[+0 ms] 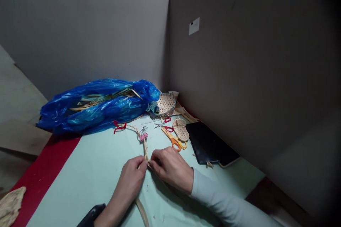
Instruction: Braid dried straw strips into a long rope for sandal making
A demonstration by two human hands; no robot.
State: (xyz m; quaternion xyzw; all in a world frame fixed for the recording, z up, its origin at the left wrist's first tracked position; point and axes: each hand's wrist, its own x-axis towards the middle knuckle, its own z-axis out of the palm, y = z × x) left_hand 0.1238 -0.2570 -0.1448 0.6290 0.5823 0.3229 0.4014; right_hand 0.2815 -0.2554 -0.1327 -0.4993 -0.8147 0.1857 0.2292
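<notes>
A narrow braid of straw-coloured plant fibre (145,148) runs toward me from a pink binder clip (143,136) on the table. My left hand (135,171) pinches the near end of this braid from the left. From the right, my right hand (170,166) closes thumb and fingers on the same spot; the fingertips of both hands nearly meet there. Below the left hand a loose flat strip (142,212) trails toward the table's near edge. Beyond the clip, a thin twisted cord leads to a red tie (119,126).
A blue plastic bag (106,110) with dry strips lies at the back left. Near the right hand are orange-handled scissors (174,143), red-handled scissors (167,125), a woven oval piece (181,129) and a black tablet (210,143). A woven basket (166,103) stands in the corner.
</notes>
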